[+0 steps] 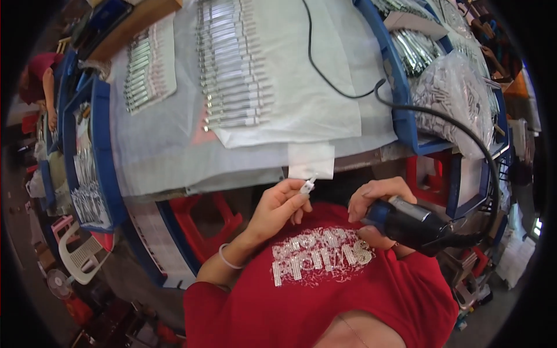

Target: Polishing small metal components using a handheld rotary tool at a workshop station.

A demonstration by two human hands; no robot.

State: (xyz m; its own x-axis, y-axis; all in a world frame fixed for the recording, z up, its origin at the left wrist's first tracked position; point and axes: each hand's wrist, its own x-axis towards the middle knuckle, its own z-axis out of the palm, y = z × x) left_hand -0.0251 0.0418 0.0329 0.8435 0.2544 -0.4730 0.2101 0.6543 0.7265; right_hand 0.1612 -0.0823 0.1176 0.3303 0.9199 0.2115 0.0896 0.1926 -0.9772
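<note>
My left hand (pixel 281 209) pinches a small white plastic piece (pixel 307 186) between thumb and fingertips, just off the near table edge. Behind the piece, a white paper-like square (pixel 311 160) hangs over that edge. My right hand (pixel 380 194) is wrapped around a black corded power tool (pixel 418 225), which looks like an electric screwdriver. It has a blue band and a silvery patch, and it lies tilted in front of my red shirt. Its front end points toward my left hand, but the tip is hidden by my fingers. The tool and the white piece are apart.
A long row of slim metal parts (pixel 232 69) lies on the white-covered table (pixel 313 110), with a shorter row (pixel 145 72) to its left. Blue bins (pixel 403 110) with metal parts and bagged pieces stand right; another blue bin (pixel 104 145) stands left. The black cable (pixel 441 115) loops across the right side.
</note>
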